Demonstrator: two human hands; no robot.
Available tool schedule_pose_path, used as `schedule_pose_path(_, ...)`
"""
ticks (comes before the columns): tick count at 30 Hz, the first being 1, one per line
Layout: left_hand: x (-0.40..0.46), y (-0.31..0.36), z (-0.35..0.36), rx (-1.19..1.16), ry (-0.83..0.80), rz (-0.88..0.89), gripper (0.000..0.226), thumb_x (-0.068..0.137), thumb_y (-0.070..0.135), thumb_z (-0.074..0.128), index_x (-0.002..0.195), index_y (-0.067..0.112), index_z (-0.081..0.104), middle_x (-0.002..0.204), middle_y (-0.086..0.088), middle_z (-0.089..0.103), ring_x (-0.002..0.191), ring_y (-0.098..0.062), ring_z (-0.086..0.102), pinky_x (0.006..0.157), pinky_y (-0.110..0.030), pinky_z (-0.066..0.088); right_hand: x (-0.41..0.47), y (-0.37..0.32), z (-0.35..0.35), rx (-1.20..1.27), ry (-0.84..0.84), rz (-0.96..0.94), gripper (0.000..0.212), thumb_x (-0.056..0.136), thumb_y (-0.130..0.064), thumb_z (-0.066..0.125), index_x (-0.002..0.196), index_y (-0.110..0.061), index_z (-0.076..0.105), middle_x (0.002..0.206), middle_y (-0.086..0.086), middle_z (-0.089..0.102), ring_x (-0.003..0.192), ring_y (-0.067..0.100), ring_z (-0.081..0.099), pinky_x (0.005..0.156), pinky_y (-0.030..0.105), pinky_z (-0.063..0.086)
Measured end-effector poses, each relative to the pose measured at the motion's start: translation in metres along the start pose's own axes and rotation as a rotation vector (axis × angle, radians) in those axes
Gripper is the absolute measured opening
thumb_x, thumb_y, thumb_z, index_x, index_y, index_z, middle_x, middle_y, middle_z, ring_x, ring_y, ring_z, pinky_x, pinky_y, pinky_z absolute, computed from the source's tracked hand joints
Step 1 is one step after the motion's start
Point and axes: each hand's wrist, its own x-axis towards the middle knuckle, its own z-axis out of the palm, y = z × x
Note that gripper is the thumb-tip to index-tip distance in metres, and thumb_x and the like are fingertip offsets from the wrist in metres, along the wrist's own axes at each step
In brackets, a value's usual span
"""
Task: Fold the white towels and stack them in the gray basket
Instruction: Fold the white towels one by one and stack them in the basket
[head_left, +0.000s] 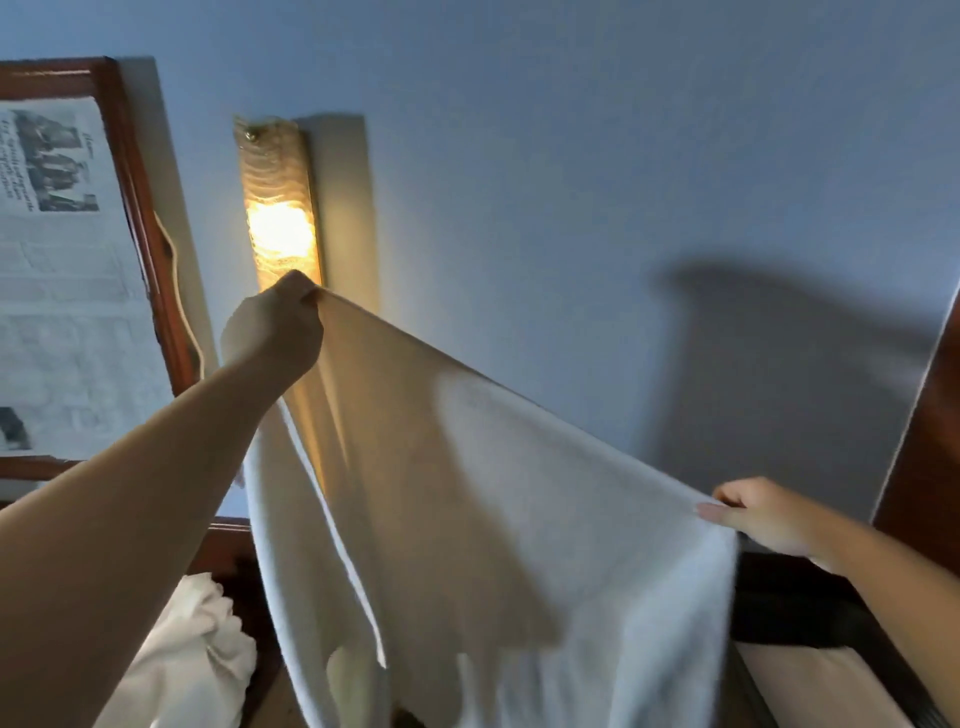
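While left hand (272, 332) and right hand (753, 514) pinch the spread towel (467, 519) by its top edge, folding is unstarted; basket unseen.

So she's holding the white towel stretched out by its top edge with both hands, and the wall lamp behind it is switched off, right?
Not quite: the wall lamp is lit, glowing warm in the head view. The rest holds: left hand and right hand each grip the top edge of the white towel.

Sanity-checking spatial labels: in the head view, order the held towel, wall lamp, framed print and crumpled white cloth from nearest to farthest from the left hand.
1. Held towel: its corner is pinched in the left hand.
2. Wall lamp: just above the hand.
3. Framed print: off to the left.
4. Crumpled white cloth: bottom left, far below.
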Motion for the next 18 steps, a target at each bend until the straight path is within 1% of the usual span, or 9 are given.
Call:
schedule_pose_path(2, -0.004, -0.008, 0.0, 0.021, -0.072, -0.001, 0.037, 0.105, 0.04, 0.034, 0.122, 0.026, 0.064, 0.112, -0.016, 0.072, 0.099, -0.044, 0.065, 0.082, -0.045, 0.053, -0.017, 0.005, 0.01, 0.197, 0.007, 0.072, 0.035, 0.099, -0.028, 0.068, 0.074, -0.006, 0.058, 0.063, 0.003, 0.058, 0.058, 0.012, 0.055, 0.06, 0.03, 0.042)
schedule_pose_path(4, -0.013, -0.002, 0.003, -0.003, -0.205, 0.008, 0.046, 0.101, 0.042, 0.034, 0.118, 0.016, 0.067, 0.114, -0.014, 0.07, 0.101, -0.04, 0.064, 0.082, -0.04, 0.049, -0.018, -0.009, 0.015, 0.258, 0.128, 0.072, 0.035, 0.104, -0.025, 0.061, 0.073, -0.012, 0.049, 0.062, 0.002, 0.047, 0.055, 0.013, 0.046, 0.058, 0.031, 0.035)
schedule_pose_path(6, -0.032, 0.013, 0.007, -0.115, -0.343, -0.055, 0.028, 0.099, 0.031, 0.049, 0.111, 0.016, 0.07, 0.106, -0.008, 0.07, 0.092, -0.03, 0.064, 0.078, -0.035, 0.05, -0.01, -0.044, 0.017, 0.202, 0.287, -0.001, 0.039, 0.103, -0.031, 0.061, 0.07, -0.018, 0.046, 0.061, -0.002, 0.04, 0.058, 0.015, 0.039, 0.06, 0.034, 0.031)
schedule_pose_path(8, -0.054, 0.033, 0.014, -0.228, -0.472, -0.057, 0.015, 0.091, 0.032, 0.07, 0.106, 0.028, 0.07, 0.098, -0.001, 0.073, 0.082, -0.02, 0.068, 0.072, -0.032, 0.054, -0.008, -0.095, 0.018, 0.097, 0.325, -0.117, 0.043, 0.101, -0.036, 0.064, 0.067, -0.014, 0.051, 0.058, -0.005, 0.043, 0.059, 0.014, 0.041, 0.058, 0.035, 0.032)
schedule_pose_path(9, -0.068, 0.046, 0.017, -0.26, -0.541, 0.002, 0.024, 0.086, 0.041, 0.078, 0.106, 0.033, 0.068, 0.092, 0.001, 0.074, 0.078, -0.016, 0.069, 0.072, -0.032, 0.055, -0.01, -0.124, 0.02, 0.046, 0.313, -0.184, 0.042, 0.101, -0.037, 0.065, 0.069, -0.011, 0.057, 0.059, -0.006, 0.048, 0.059, 0.012, 0.044, 0.057, 0.034, 0.034)
schedule_pose_path(11, -0.09, 0.071, 0.025, -0.303, -0.662, 0.153, 0.046, 0.078, 0.067, 0.078, 0.111, 0.041, 0.06, 0.083, 0.005, 0.075, 0.077, -0.01, 0.069, 0.077, -0.031, 0.055, -0.022, -0.179, 0.022, -0.008, 0.249, -0.359, 0.032, 0.101, -0.038, 0.065, 0.078, -0.016, 0.069, 0.065, -0.009, 0.062, 0.063, 0.008, 0.054, 0.061, 0.028, 0.041)
schedule_pose_path(13, -0.108, 0.096, 0.028, -0.362, -0.728, 0.261, 0.051, 0.073, 0.08, 0.073, 0.111, 0.049, 0.055, 0.076, 0.012, 0.073, 0.076, -0.002, 0.067, 0.076, -0.026, 0.052, -0.036, -0.22, 0.022, 0.025, 0.22, -0.478, 0.024, 0.1, -0.041, 0.066, 0.083, -0.027, 0.076, 0.078, -0.008, 0.072, 0.072, 0.008, 0.064, 0.071, 0.027, 0.048)
schedule_pose_path(15, -0.12, 0.112, 0.025, -0.483, -0.733, 0.271, 0.034, 0.079, 0.071, 0.074, 0.093, 0.042, 0.064, 0.066, 0.018, 0.066, 0.067, -0.003, 0.062, 0.066, -0.027, 0.046, -0.049, -0.244, 0.015, 0.052, 0.247, -0.518, 0.018, 0.097, -0.042, 0.069, 0.085, -0.032, 0.078, 0.081, -0.005, 0.073, 0.072, 0.011, 0.063, 0.07, 0.029, 0.046)
schedule_pose_path(18, -0.123, 0.117, 0.015, -0.564, -0.633, 0.274, 0.021, 0.094, 0.047, 0.069, 0.083, 0.029, 0.07, 0.06, 0.015, 0.059, 0.057, -0.003, 0.054, 0.058, -0.025, 0.042, -0.063, -0.257, -0.006, -0.002, 0.31, -0.492, 0.024, 0.092, -0.043, 0.075, 0.083, -0.021, 0.073, 0.068, -0.005, 0.059, 0.059, 0.008, 0.046, 0.062, 0.028, 0.037)
